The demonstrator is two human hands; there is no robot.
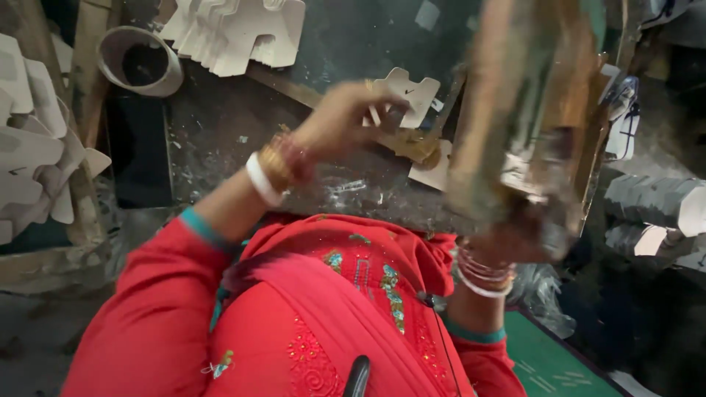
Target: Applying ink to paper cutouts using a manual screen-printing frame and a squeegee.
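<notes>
**Left hand at a card piece, right hand lifting a blurred bundle**

The left hand [346, 117] has its fingers curled onto a white cut card shape [406, 94], pinching its near edge where it lies flat on the dark worktable [220, 125]. The right hand [507, 239] grips the bottom of a tall, blurred brownish bundle [529, 110], raised upright just beyond it. Left of the left hand stand stacked card pieces [235, 33] and a round tub [140, 62]. Open tabletop lies between that hand and the table's near edge.

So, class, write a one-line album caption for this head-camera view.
Left hand grips a die-cut cardboard piece on the dark worktable; right hand raises a blurred stack.
</notes>
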